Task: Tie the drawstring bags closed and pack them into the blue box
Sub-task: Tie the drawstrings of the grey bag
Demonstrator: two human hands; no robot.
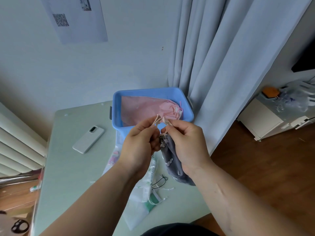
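left hand point(139, 142) and right hand point(185, 142) each pinch 1 pale drawstring end point(157, 119) of a grey patterned bag point(172, 160) above the table point(68, 167); a pink bag point(146, 108) lies in the blue box point(153, 92).

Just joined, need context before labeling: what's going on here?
A person is tying a grey bag shut. The left hand and right hand each pinch one of its cords. A pink bag already lies in the blue box. Other bags lie on the table, with a phone nearby.
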